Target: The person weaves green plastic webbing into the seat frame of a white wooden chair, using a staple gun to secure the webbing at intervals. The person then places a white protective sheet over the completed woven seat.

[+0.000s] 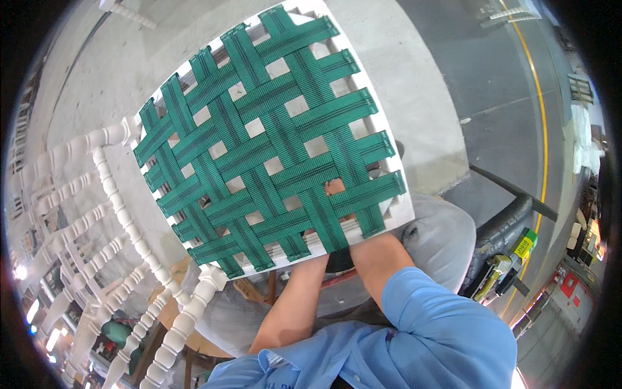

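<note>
A white chair with turned spindles lies tipped so that its seat frame (405, 211) faces me. Green woven webbing straps (278, 133) cross over and under each other across that frame, with square gaps between them. My left forearm (291, 301) and my right forearm (376, 262) reach beneath the near edge of the seat. Both hands are under the webbing, mostly hidden. A patch of skin (334, 187) shows through one gap at the near right, but I cannot tell which hand it belongs to or what the fingers hold.
The chair's turned back posts and spindles (123, 214) stretch out at the left. My knee in grey trousers (440, 240) is under the seat's right corner. To the right lies a tool with a yellow-green label (525, 245), beside a black padded edge (505, 220). A yellow line (541, 117) crosses the floor.
</note>
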Available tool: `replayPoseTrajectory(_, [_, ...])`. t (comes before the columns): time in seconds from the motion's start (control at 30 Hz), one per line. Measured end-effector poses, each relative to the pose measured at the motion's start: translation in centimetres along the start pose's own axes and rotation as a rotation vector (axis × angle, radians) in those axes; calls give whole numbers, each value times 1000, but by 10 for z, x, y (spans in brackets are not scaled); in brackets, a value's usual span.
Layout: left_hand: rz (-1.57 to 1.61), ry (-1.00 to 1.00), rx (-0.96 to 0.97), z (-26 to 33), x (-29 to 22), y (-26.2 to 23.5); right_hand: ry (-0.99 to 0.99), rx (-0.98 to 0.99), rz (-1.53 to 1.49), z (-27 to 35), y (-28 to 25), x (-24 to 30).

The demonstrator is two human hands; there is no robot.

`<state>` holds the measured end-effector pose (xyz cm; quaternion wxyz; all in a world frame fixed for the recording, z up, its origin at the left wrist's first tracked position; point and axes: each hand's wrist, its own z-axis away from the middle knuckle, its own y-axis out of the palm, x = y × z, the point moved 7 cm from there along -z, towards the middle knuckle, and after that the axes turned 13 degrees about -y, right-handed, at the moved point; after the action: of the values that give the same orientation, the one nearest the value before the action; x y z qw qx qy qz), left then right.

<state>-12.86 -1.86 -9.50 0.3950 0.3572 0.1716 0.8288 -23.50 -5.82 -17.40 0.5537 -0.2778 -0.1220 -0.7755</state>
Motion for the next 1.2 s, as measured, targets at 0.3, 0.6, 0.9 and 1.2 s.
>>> replayPoseTrajectory(0.3, [18,23,76,1,-8,14,123,218,431,123,-15,-38])
replayPoseTrajectory(0.6, [74,-142,-46,26,24,66,-629,260,286,326,-76,104])
replayPoseTrajectory(0.9, [95,-203,-79,37,42,65,170,-935,717,532,-419,-94])
replayPoseTrajectory(1.2, [114,-59,-215,29,18,51,128,-893,535,489,-432,-127])
